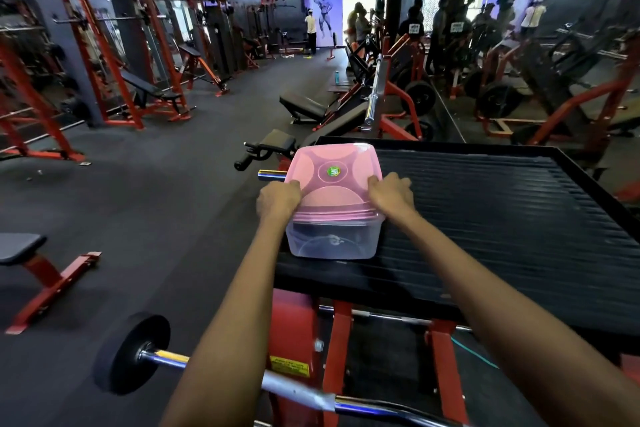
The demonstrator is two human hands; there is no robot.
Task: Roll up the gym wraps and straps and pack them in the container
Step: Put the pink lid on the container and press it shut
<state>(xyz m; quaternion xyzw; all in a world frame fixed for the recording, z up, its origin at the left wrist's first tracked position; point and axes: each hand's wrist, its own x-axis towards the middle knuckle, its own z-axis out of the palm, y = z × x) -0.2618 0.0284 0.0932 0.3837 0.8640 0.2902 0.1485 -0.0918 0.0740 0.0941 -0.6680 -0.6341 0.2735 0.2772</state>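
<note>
**Head view: both hands on the lid of a light plastic box**

Head camera looks down on a ribbed black platform point(502, 218) of a red-framed gym machine, the largest thing near the person. A barbell point(145, 354) with a black plate lies low in the foreground.

On the platform's near-left corner stands the container point(332, 243), a clear plastic tub. Dark shapes show through its wall, probably rolled wraps or straps, though the blur makes it impossible to say for sure. Its pink lid point(332, 172) sits on top, seemingly a little raised at the near edge rather than fully seated.

The left hand point(278, 198) curls over the lid's near-left edge and the right hand point(391, 192) over the near-right edge, fingers bent down onto the rim on both sides.

By the look of it the tub is light, thin-walled and somewhat flexible, with smooth surfaces that could slip, so squeezing the walls would bow them. The stiff rim band under the lid is the better place to hold. The lid should flex, so pressing round the edge, corner by corner, would likely seat it. With cloth inside there is little that can break.
</note>
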